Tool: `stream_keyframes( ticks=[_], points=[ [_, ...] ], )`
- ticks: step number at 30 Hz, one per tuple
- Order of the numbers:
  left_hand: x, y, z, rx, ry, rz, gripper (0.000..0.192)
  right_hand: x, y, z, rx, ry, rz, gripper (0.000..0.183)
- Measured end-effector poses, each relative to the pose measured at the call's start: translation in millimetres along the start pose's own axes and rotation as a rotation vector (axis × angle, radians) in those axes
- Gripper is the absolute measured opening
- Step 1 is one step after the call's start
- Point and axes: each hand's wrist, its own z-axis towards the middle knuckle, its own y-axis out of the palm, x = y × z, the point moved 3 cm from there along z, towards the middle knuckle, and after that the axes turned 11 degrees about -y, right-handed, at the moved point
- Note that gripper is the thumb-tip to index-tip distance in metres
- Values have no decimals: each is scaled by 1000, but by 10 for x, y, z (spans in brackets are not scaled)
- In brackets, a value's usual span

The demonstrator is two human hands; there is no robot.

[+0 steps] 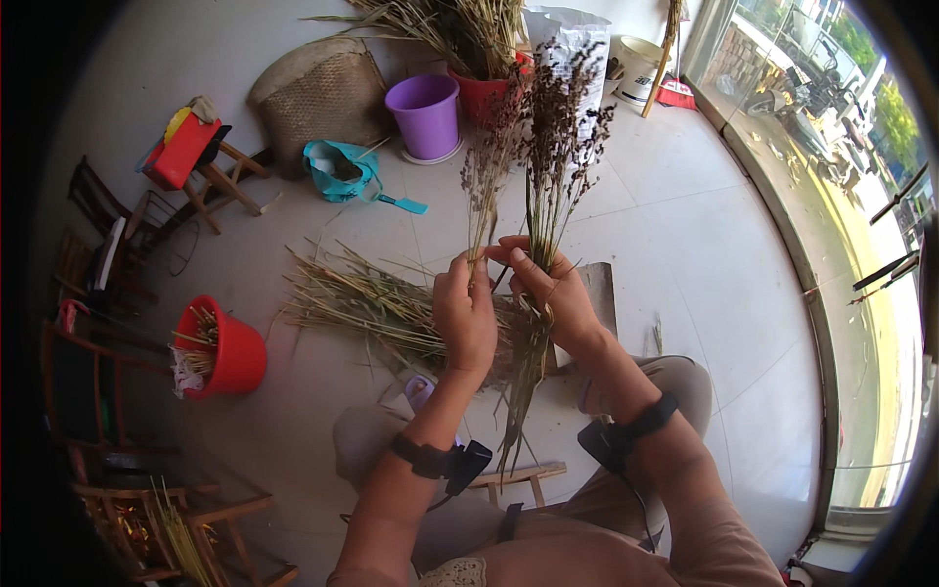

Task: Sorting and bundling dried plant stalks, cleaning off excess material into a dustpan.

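Note:
My left hand (466,315) is closed around the stems of a thin, pale bunch of dried seed heads (484,172). Close beside it, my right hand (561,297) grips a fuller bunch of dark brown seed heads (557,139), probably sorghum or broomcorn. Both bunches point away from me, heads up. Long dry leaves (527,381) hang below my right hand towards my lap. On the floor beyond my hands lies a heap of cut stalks (352,301), its right end partly hidden by my hands and the leaves.
A red bucket of sticks (242,359) stands left. Further off are a teal bag (334,187), a purple bucket (425,121), a wicker basket (319,95) and a red tub of stalks (477,92). A wooden stool (224,176) is at left; a glass door (814,220) runs along the right.

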Motion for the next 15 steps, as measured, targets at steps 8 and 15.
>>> stream_keyframes(
  ticks=[8,15],
  points=[
    [-47,18,105,-187,-345,-716,18,211,72,-144,-48,146,-98,29],
    [-124,48,163,-260,-443,-836,18,314,92,-188,-75,101,-295,30]
  ],
)
